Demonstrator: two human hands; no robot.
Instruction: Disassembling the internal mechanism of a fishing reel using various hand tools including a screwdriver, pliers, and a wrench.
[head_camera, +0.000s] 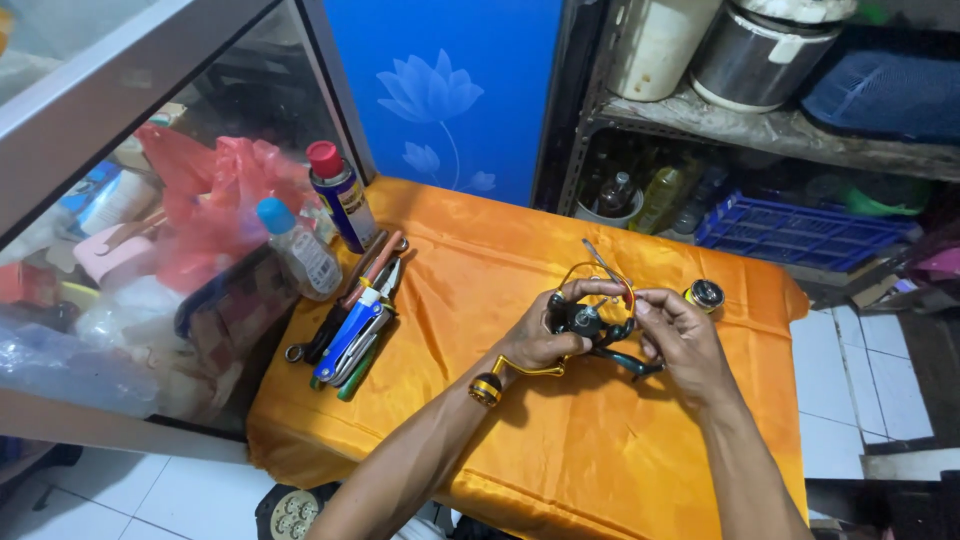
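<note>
Reel (590, 322) body hidden btwn hands.

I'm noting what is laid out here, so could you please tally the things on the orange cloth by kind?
Fishing reel, held in left hand and right hand: 1
Reel spool: 1
Spray can: 1
Squeeze bottle: 1
Bundle of hand tools: 1
Total: 5

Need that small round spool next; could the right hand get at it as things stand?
Probably yes: the spool lies uncovered on the orange cloth just beyond the right hand, though its fingers are busy on the reel.
</note>
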